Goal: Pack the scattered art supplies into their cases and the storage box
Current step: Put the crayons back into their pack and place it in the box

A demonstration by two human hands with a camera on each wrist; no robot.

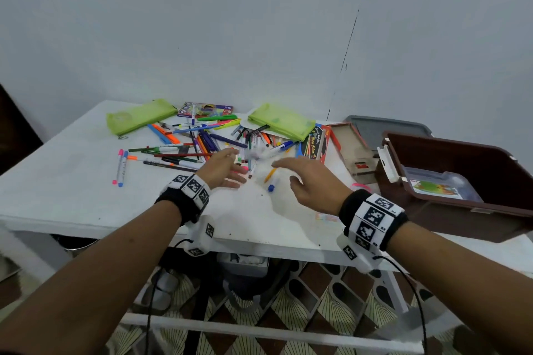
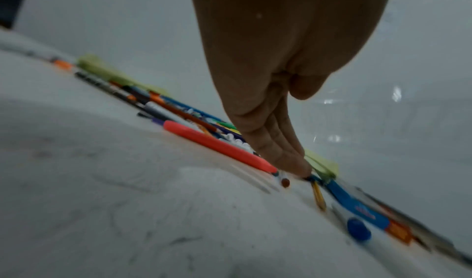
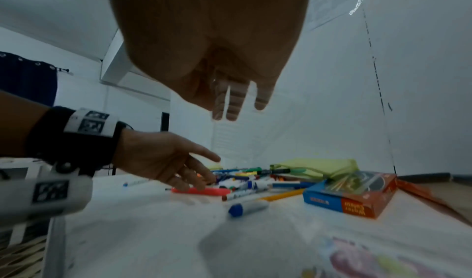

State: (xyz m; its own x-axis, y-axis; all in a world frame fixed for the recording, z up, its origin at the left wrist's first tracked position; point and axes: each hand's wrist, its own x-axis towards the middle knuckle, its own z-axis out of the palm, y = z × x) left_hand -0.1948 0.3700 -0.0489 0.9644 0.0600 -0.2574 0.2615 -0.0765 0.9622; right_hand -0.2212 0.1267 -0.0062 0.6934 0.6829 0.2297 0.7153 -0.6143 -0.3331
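Reaching | left hand (image 1: pixel 223 167) flat on pens (image 1: pixel 202 144) | right hand (image 1: pixel 313 180) spread, empty, above

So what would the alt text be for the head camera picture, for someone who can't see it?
Two bare hands, left hand and right hand, reach open over a pile of scattered pens and markers on a white table. Two green pouches lie behind the pile; an open brown storage box sits at the right.
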